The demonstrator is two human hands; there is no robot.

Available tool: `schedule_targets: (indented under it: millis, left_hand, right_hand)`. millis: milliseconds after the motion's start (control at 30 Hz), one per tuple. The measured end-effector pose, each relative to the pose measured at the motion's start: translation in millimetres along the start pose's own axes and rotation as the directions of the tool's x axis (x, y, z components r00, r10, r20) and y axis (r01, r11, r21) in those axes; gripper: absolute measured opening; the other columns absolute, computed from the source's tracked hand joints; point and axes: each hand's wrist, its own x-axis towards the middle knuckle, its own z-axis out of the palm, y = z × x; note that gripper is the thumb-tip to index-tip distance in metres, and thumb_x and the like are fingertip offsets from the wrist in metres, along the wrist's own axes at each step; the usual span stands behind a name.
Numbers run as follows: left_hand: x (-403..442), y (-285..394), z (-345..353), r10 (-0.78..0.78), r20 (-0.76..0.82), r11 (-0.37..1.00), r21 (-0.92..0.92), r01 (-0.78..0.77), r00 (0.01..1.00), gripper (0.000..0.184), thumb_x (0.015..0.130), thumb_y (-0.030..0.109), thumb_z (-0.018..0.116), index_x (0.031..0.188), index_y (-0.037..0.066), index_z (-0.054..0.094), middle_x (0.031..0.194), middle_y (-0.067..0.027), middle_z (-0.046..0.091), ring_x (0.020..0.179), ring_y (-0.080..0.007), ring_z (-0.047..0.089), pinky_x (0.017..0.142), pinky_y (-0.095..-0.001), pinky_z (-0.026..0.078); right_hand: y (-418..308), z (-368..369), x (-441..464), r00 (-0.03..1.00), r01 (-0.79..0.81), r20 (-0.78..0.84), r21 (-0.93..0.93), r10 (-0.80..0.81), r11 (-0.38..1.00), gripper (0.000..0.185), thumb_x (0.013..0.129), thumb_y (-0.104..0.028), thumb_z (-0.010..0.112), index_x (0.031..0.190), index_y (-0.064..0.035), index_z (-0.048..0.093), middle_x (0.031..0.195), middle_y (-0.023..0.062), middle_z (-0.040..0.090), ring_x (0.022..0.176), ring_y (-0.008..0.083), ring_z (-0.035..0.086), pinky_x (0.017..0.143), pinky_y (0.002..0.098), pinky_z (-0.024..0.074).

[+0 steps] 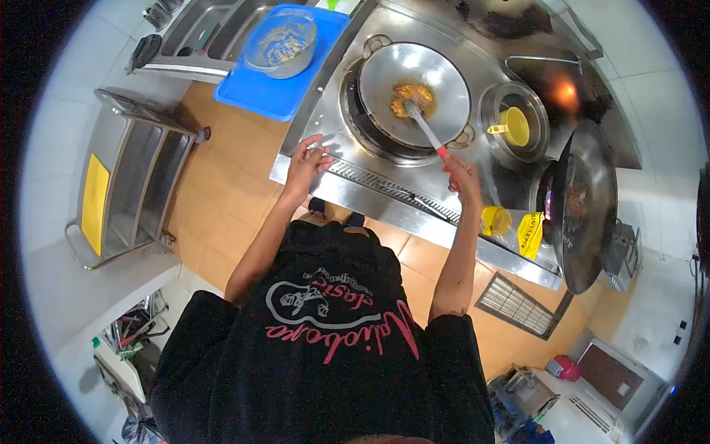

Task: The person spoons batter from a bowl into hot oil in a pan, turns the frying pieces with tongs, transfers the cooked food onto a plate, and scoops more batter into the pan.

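Note:
A wide metal wok [444, 66] with two looped handles sits on the steel stove. Orange-brown food [413, 94] lies in oil at its middle. My right hand [463, 177] is closed around the red handle of a spatula [427, 132], whose head touches the food. Over the stove's front edge, left of the wok, my left hand [306, 163] is empty, its fingers apart and slightly curled.
A blue board [270, 95] holds a clear bowl [281, 48] with batter residue. Right of the wok are a metal pot [536, 111] with a yellow cup [515, 127], a yellow packet [529, 235] and a large dark wok [592, 207]. A steel trolley [140, 177] stands left.

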Motion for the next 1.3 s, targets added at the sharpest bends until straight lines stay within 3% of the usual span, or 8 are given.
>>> schedule_targets:
  millis: [133,367,467,533,600,700,933,1300]
  left_hand:
    - [-3.9,1.0,2.3,0.011,-0.018,1.0,-0.009,-0.011,1.0,0.033,0.093,0.012,0.048,0.124,0.005,0.043,0.1,-0.0083,0.057,0.083,-0.0119,0.058,0.074,-0.0241,0.048]
    - [-2.3,-5.6,3.4,0.006,-0.014,0.999,-0.034,-0.007,1.0,0.033,0.092,0.013,0.05,0.123,0.006,0.044,0.1,-0.0076,0.057,0.082,-0.0106,0.057,0.073,-0.0222,0.048]
    - [-1.6,-8.8,4.4,0.004,0.013,1.0,-0.012,-0.004,1.0,0.033,0.093,0.016,0.05,0.124,0.008,0.044,0.101,-0.0066,0.056,0.084,-0.0106,0.056,0.075,-0.0228,0.047]
    - [-2.2,-10.9,7.5,0.003,0.024,1.0,0.01,-0.003,1.0,0.033,0.094,0.018,0.049,0.125,0.01,0.045,0.102,-0.0057,0.055,0.086,-0.0107,0.056,0.077,-0.0234,0.047]
    - [-4.7,-10.9,10.9,0.003,0.021,1.0,0.025,-0.004,1.0,0.033,0.094,0.019,0.049,0.125,0.01,0.045,0.102,-0.0055,0.055,0.086,-0.0109,0.056,0.078,-0.0237,0.047]
    - [-8.0,-10.3,19.1,-0.001,0.029,1.0,0.019,0.001,1.0,0.033,0.093,0.019,0.05,0.125,0.011,0.046,0.102,-0.0051,0.055,0.087,-0.011,0.056,0.078,-0.0242,0.046]
    - [-18.9,-12.6,28.7,-0.002,-0.007,1.0,-0.014,0.002,1.0,0.032,0.092,0.014,0.051,0.123,0.007,0.045,0.1,-0.0085,0.056,0.082,-0.0116,0.057,0.072,-0.0222,0.048]
    - [-29.0,-17.4,35.1,0.023,0.043,1.0,-0.008,-0.023,0.999,0.034,0.092,0.017,0.052,0.124,0.007,0.045,0.101,-0.0082,0.056,0.085,-0.0132,0.059,0.076,-0.0234,0.048]
  right_hand:
    - [-0.2,4.8,-5.3,0.995,-0.065,0.084,0.13,0.055,0.989,0.037,0.083,-0.033,0.064,0.105,-0.0036,0.061,0.069,0.0009,0.055,0.037,0.003,0.037,0.032,0.0189,0.0282]
    - [0.4,2.0,-15.4,1.0,-0.004,0.026,0.028,0.004,1.0,0.036,0.083,-0.031,0.064,0.107,-0.0042,0.062,0.069,0.0019,0.056,0.037,0.0018,0.037,0.031,0.0175,0.0264]
    - [4.2,-4.3,-13.6,0.997,0.053,-0.038,-0.196,-0.062,0.979,0.037,0.081,-0.039,0.065,0.098,-0.0062,0.066,0.068,0.0049,0.059,0.042,0.0085,0.046,0.038,0.023,0.0357]
    - [-10.1,8.8,-19.1,0.87,0.331,-0.09,-0.622,-0.484,0.71,0.039,0.08,-0.04,0.066,0.098,-0.0058,0.067,0.071,0.0108,0.063,0.051,0.0185,0.054,0.05,0.0306,0.044]
    - [-28.2,20.9,-33.3,0.922,0.247,-0.092,-0.607,-0.375,0.756,0.04,0.08,-0.042,0.064,0.099,-0.0061,0.066,0.077,0.0148,0.065,0.063,0.0277,0.06,0.063,0.0367,0.0468]
    - [-27.3,32.7,-27.2,0.832,0.43,-0.019,-0.609,-0.554,0.667,0.036,0.081,-0.038,0.063,0.098,-0.0075,0.067,0.081,0.0153,0.066,0.072,0.0315,0.063,0.065,0.038,0.0479]
    - [-16.1,42.3,-24.5,0.782,0.4,-0.039,-0.734,-0.622,0.549,0.038,0.081,-0.041,0.062,0.1,-0.0085,0.066,0.08,0.0162,0.065,0.074,0.0321,0.062,0.064,0.0415,0.048]
    - [-11.8,44.8,-54.6,0.808,0.344,-0.162,-0.651,-0.566,0.677,0.032,0.08,-0.031,0.065,0.102,-0.0068,0.065,0.076,0.0151,0.062,0.066,0.0281,0.059,0.061,0.0374,0.0463]
